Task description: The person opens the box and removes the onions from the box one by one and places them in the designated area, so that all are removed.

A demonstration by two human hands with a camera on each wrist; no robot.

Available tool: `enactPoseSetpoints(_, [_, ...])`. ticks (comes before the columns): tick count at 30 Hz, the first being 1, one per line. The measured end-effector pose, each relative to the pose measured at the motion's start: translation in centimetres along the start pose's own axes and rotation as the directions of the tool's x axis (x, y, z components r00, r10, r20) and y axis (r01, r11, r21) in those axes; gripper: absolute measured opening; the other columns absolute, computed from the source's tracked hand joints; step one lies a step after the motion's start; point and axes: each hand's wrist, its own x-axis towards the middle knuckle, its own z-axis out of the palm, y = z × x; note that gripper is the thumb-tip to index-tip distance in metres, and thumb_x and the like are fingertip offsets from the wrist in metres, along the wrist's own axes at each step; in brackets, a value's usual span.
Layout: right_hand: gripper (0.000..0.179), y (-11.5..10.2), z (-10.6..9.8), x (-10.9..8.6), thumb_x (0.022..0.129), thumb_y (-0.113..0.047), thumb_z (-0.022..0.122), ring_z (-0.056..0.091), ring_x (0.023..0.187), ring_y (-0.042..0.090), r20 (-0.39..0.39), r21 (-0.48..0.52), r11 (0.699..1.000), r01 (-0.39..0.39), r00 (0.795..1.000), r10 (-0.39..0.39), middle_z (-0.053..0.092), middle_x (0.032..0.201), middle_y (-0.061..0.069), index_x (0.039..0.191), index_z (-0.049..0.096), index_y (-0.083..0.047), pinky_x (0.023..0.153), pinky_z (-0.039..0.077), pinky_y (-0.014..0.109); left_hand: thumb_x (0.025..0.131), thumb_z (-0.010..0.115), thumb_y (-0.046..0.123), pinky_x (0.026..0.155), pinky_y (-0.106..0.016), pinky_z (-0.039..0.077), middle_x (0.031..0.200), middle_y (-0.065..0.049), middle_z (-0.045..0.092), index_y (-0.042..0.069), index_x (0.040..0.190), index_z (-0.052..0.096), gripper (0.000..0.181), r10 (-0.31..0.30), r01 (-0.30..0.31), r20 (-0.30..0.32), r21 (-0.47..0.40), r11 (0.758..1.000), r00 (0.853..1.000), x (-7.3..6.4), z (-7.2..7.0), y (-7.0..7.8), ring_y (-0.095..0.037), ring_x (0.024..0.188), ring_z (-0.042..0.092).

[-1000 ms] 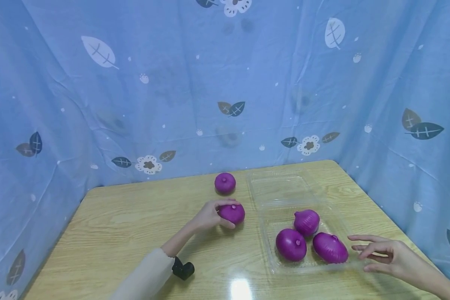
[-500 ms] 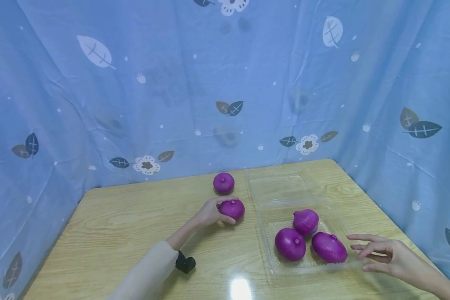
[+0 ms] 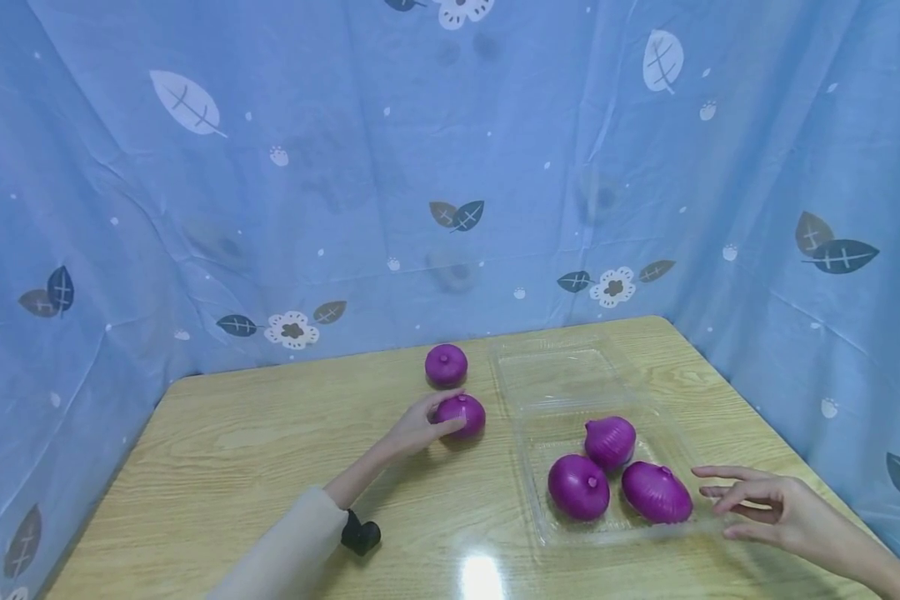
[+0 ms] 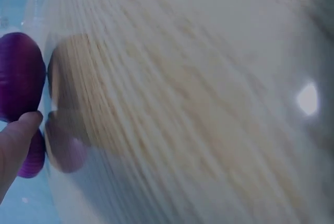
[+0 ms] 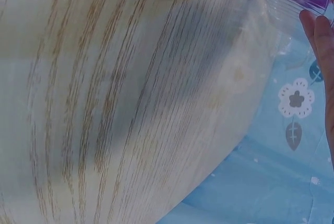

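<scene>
My left hand (image 3: 416, 427) grips a purple onion (image 3: 467, 414) near the table's middle, thumb on the near side and fingers over the far side. In the left wrist view, the thumb (image 4: 18, 143) presses against an onion (image 4: 20, 78). Just behind the gripped one, another onion (image 3: 446, 365) rests on the table. A clear hinged plastic box (image 3: 528, 492) lies open to the right. Three onions sit in its near half: a back one (image 3: 610, 442), a left one (image 3: 578, 487) and a right one (image 3: 657, 493). Beside the box's right edge, my right hand (image 3: 772, 507) has loosely bent fingers and holds nothing.
The box's clear lid (image 3: 558, 375) lies flat toward the back of the wooden table (image 3: 255, 442). A blue patterned curtain (image 3: 345, 167) hangs behind the table and along both sides. A small black device (image 3: 360, 533) is at my left wrist.
The left hand and its onion have shifted slightly away from me, closer to the onion behind. The right hand and the boxed onions have stayed in place. The head view has drifted slightly.
</scene>
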Motion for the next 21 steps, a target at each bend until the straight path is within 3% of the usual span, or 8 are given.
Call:
enactPoseSetpoints(3, [0.038,0.0,0.0,0.0,0.074,0.024,0.064,0.053,0.119,0.003,-0.003,0.002,1.0,0.003,1.0,-0.003,0.049,0.14,-0.01,0.101,0.066,-0.002,0.086,0.049,0.014,0.089,0.068,0.016,0.099,-0.048,0.045,0.144,-0.019,0.041,0.008,0.142,0.045,0.059,0.032,-0.03,0.028,-0.058,0.998,0.999,-0.3,-0.4,0.0,-0.043,0.129,0.041])
enactPoseSetpoints(7, [0.037,-0.1,0.1,0.0,0.075,0.024,0.063,0.053,0.119,0.003,-0.002,0.008,1.0,-0.004,1.0,0.004,0.049,0.141,-0.011,0.102,0.066,-0.002,0.086,0.05,0.014,0.08,0.074,-0.002,0.105,-0.046,0.04,0.144,-0.018,0.04,0.004,0.142,0.044,0.068,0.074,-0.063,0.08,-0.134,0.989,0.994,-0.4,-0.8,-0.2,-0.044,0.132,0.037])
enactPoseSetpoints(21, [0.037,-0.3,0.2,0.1,0.074,0.023,0.064,0.054,0.118,0.003,-0.015,-0.014,1.0,0.001,1.0,-0.001,0.05,0.14,-0.011,0.101,0.066,-0.002,0.083,0.052,0.017,0.071,0.077,-0.009,0.106,-0.042,0.038,0.146,-0.017,0.04,0.001,0.143,0.042,0.08,0.107,-0.093,0.116,-0.123,0.988,0.987,-0.1,-1.2,-0.6,-0.037,0.133,0.039])
